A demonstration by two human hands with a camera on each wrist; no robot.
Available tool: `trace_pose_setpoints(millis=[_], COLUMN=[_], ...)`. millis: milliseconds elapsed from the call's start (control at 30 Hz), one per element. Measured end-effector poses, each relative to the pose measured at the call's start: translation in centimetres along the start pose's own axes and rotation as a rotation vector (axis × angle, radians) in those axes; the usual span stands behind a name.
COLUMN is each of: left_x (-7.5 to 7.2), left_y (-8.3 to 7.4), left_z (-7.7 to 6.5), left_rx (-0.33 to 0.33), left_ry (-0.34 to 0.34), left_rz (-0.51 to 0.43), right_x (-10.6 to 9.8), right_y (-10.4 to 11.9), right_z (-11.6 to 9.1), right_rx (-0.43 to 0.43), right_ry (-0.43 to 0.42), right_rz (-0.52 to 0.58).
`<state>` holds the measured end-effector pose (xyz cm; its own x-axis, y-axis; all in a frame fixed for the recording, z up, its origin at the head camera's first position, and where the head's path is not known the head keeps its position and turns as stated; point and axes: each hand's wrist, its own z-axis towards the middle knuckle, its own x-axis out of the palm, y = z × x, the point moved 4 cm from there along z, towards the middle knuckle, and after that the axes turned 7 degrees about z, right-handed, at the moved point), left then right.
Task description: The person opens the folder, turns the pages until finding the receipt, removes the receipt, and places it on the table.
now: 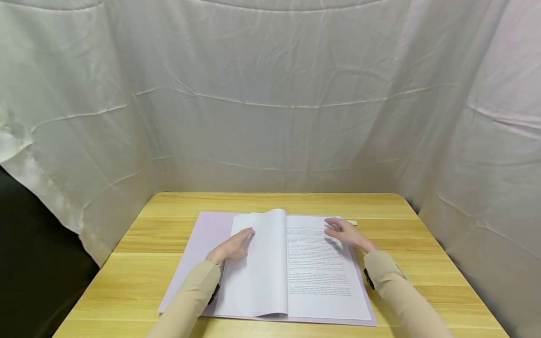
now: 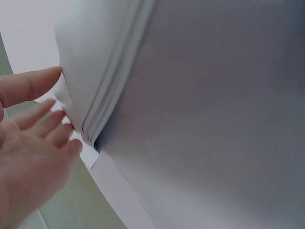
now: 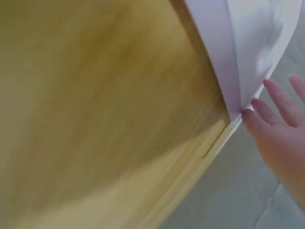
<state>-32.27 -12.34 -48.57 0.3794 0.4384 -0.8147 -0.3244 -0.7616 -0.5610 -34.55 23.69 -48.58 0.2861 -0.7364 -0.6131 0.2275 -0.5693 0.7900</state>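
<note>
A stack of white paper sheets (image 1: 264, 272) lies open like a book on a pale lilac folder (image 1: 211, 230). The left-hand sheets are blank on their upper face and bulge near the middle fold. Small printed text fills the right-hand page (image 1: 319, 263). My left hand (image 1: 232, 246) is at the left sheets, its fingers loosely extended; in the left wrist view the thumb (image 2: 35, 85) reaches the sheets' edge. Over the printed page's upper right part, my right hand (image 1: 348, 234) has its fingers spread and slightly bent, gripping nothing. Whether its fingertips touch the paper, I cannot tell.
The folder lies near the front of a wooden table (image 1: 139, 263) with rounded far corners. A small whitish strip (image 1: 352, 222) sticks out beyond the page by my right hand. Pale curtains (image 1: 270, 117) hang behind and on both sides. A black area (image 1: 38, 244) shows at the left.
</note>
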Motion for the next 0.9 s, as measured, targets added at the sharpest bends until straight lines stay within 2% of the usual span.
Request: trace_pose_setpoints(millis=[100, 200, 333, 600, 900], left_x=[0.4, 0.6, 0.7, 0.8, 0.8], left_y=[0.0, 0.2, 0.4, 0.4, 0.3], left_z=[0.1, 0.2, 0.1, 0.1, 0.1], left_rx=[0.002, -0.021, -0.055, -0.116, -0.099], left_ry=[0.07, 0.095, 0.096, 0.116, 0.132], left_rz=[-0.032, -0.046, -0.059, -0.053, -0.047], right_x=[-0.2, -0.5, -1.0, -1.4, -1.8], right_y=[-0.5, -0.8, -1.1, -1.4, -1.6], right_z=[0.4, 0.8, 1.2, 1.9, 2.5], right_rx=[0.012, 0.041, 0.07, 0.027, -0.007], right_ry=[-0.037, -0.068, -0.109, -0.183, -0.263], right_rz=[-0.007, -0.017, -0.052, -0.092, -0.119])
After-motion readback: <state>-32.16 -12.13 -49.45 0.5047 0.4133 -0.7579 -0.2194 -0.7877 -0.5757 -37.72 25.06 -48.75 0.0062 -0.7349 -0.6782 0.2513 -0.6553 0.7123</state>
